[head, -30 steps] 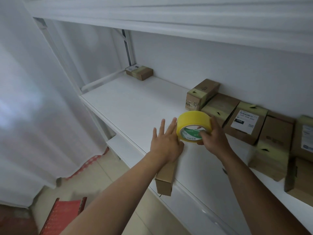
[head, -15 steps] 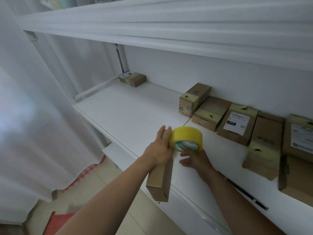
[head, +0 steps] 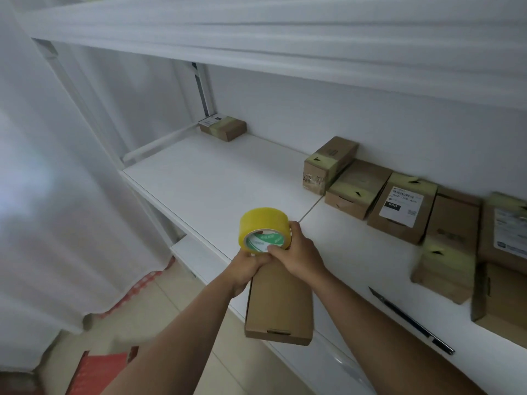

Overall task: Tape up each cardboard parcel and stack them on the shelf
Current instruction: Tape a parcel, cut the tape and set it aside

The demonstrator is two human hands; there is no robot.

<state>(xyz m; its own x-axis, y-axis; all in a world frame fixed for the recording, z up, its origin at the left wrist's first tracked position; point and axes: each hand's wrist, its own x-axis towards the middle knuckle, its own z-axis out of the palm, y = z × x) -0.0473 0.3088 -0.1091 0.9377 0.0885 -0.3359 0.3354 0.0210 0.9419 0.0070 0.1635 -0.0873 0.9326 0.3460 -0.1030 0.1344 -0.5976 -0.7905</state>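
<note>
1. The shelf (head: 216,189) is the big white board running out ahead of both hands, bare just beyond them. The done pile sits farther out and to the right.

2. That pile is the taped boxes (head: 359,189), lined up along the back wall to the right of the hands with yellow strips already on them. One more small box (head: 224,128) sits alone far ahead on the left, well apart from everything.

3. The box (head: 279,306) being worked on is right under the hands, near end hanging over the shelf's front edge toward the person. No yellow strip shows on its top face, so I'd say this is the taping step and it's only starting.

4. The tape (head: 263,230) is a yellow roll at the box's far end, held up on edge.

5. Right hand (head: 299,258) is wrapped round the roll, thumb hooked inside the core. Left hand (head: 246,266) is curled at the far end of the box just under the roll. Looks like it's pinching the loose tape end or pinning the box, can't really tell which.

6. A knife (head: 410,319) lies on the shelf just right of the right arm.

7. Next, I reckon: stick the end down, pull the roll back along the seam, cut it with the knife, then move the box to the pile.
</note>
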